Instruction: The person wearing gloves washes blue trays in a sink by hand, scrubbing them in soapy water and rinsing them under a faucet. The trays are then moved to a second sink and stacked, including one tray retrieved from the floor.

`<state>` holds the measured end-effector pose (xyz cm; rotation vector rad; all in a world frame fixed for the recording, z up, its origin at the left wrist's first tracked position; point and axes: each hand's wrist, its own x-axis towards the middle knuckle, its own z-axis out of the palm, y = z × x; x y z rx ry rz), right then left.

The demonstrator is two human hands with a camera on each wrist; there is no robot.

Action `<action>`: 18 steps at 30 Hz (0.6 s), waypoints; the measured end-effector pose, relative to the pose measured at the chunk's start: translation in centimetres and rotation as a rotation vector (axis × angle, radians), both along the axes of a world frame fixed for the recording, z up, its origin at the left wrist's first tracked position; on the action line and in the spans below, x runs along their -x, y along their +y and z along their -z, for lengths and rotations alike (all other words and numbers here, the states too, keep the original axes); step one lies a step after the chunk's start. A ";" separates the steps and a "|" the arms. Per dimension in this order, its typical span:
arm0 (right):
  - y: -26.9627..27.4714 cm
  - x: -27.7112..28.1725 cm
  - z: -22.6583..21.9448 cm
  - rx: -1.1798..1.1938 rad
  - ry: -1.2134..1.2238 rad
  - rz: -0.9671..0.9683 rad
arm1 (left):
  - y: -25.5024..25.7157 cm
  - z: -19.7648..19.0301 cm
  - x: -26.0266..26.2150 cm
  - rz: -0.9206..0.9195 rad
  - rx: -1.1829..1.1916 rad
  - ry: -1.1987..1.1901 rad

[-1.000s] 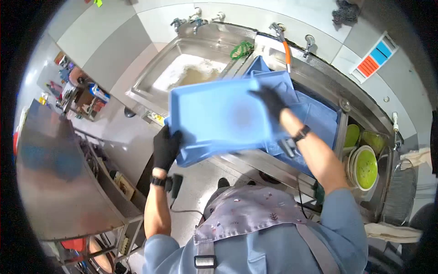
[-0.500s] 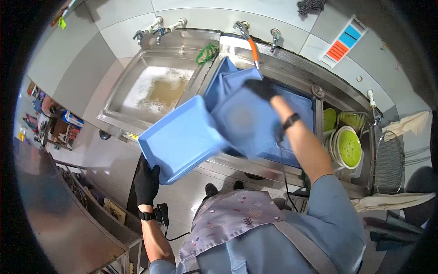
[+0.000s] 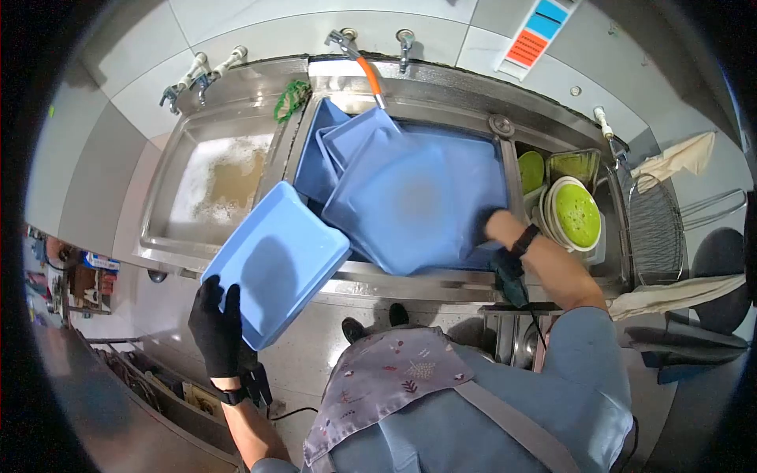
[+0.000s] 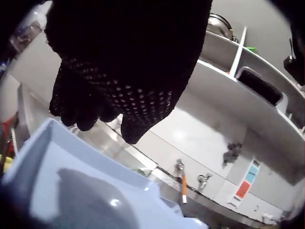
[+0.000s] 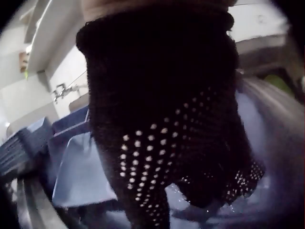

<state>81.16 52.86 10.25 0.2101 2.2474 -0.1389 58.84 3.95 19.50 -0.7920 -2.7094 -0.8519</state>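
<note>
In a black glove, the left hand (image 3: 217, 327) grips the lower left end of a light blue tray (image 3: 276, 264), tilted in front of the sinks; the left wrist view shows the gloved hand (image 4: 124, 62) over the tray's rim (image 4: 95, 157). The right hand (image 3: 482, 229), gloved too, is at the right edge of a blurred blue tray (image 3: 418, 197) over the middle basin. In the right wrist view the hand's (image 5: 167, 114) thumb and fingers point down with blue behind them; its contact is partly hidden. More blue trays (image 3: 359, 138) lie behind.
Foamy water (image 3: 229, 185) stands in the left basin. Green bowls (image 3: 578, 217) and a glass dish (image 3: 574, 164) are in the right basin, a wire basket (image 3: 654, 229) beside it. An orange-sleeved tap (image 3: 369, 77) hangs over the middle basin; a green net (image 3: 293, 100) lies on the divider.
The left hand has carried its light blue tray down and left, away from the other trays. The right hand has moved from the blurred tray's upper edge to its lower right. The head view has shifted right.
</note>
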 end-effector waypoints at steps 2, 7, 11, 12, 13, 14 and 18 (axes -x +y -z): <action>0.3 -0.1 0.5 -0.007 0.073 -0.057 | 4.3 -2.0 -0.5 0.160 0.028 0.064; 1.5 2.5 -2.7 -0.004 0.393 0.291 | 13.2 -3.4 -2.2 0.600 0.112 0.113; 1.9 4.6 -2.0 0.121 0.673 0.639 | 19.5 -1.9 -4.3 0.796 0.300 -0.037; 3.1 5.5 0.9 0.118 0.670 0.743 | 20.6 -0.2 -4.5 0.842 0.311 0.008; 4.8 6.1 6.7 0.208 0.832 0.848 | 21.4 1.1 -4.9 0.892 0.323 0.045; 6.0 6.6 10.6 0.300 0.995 0.950 | 22.0 1.9 -5.3 0.943 0.334 0.086; 5.0 5.3 9.5 0.377 1.245 0.790 | 23.3 3.2 -6.7 0.959 0.508 0.029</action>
